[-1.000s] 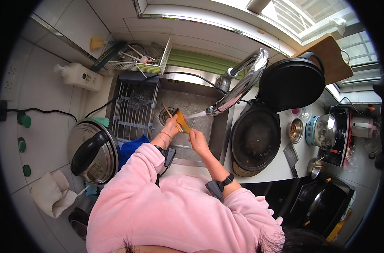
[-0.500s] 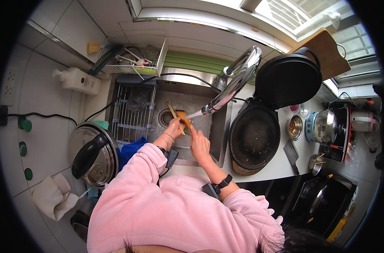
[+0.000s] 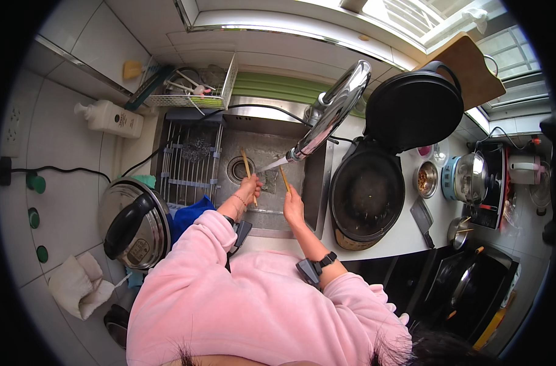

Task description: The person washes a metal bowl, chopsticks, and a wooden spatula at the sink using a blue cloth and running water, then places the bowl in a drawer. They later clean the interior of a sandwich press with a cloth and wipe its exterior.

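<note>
Poking forward are wooden sticks (image 3: pixel 246 162) from the left grip (image 3: pixel 249 188) clasping them, and a spatula (image 3: pixel 284 179) from the clenched right grip (image 3: pixel 294 207).

The left hand (image 3: pixel 250 188) hides the middle of the wooden sticks (image 3: pixel 245 161) — too fine to count — while the right hand (image 3: pixel 293 207) covers the near end of a wooden utensil (image 3: pixel 284 177), its full shape unclear. The griddle lid (image 3: pixel 414 113) hides part of the cutting board (image 3: pixel 478 76); the steel bowl's (image 3: pixel 435 181) bits are too small to identify.

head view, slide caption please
Left hand and right hand hold slim tan utensils over the sink, faucet running.
</note>
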`<action>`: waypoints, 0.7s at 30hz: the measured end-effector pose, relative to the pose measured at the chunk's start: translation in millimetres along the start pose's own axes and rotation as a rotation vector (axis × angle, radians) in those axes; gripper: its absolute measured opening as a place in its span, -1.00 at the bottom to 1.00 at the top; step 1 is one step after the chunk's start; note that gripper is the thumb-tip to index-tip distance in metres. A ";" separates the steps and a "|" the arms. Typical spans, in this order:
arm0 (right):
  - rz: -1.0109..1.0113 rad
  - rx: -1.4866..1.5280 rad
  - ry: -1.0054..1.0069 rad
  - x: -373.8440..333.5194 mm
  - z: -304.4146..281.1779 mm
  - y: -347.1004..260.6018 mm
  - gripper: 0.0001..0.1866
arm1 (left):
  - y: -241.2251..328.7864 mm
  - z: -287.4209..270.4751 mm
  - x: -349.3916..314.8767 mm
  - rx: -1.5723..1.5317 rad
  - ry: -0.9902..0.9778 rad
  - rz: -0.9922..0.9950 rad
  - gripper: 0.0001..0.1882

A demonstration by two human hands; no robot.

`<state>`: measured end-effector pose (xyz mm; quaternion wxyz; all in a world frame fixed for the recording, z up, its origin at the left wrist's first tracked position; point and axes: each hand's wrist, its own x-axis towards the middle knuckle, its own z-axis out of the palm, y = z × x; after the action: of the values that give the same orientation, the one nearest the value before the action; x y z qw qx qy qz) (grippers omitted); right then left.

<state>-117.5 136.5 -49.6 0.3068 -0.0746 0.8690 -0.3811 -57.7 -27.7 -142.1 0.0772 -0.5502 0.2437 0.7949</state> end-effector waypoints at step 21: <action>-0.117 -0.063 -0.248 -2.3 9.4 -21.9 -0.61 | -18.4 62.2 -34.3 -0.090 -0.034 0.488 -0.87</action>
<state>-112.4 116.3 -37.9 0.3868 -0.1810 0.8300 -0.3588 -89.5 22.7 -99.2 -0.1375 -0.4645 0.3324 0.8092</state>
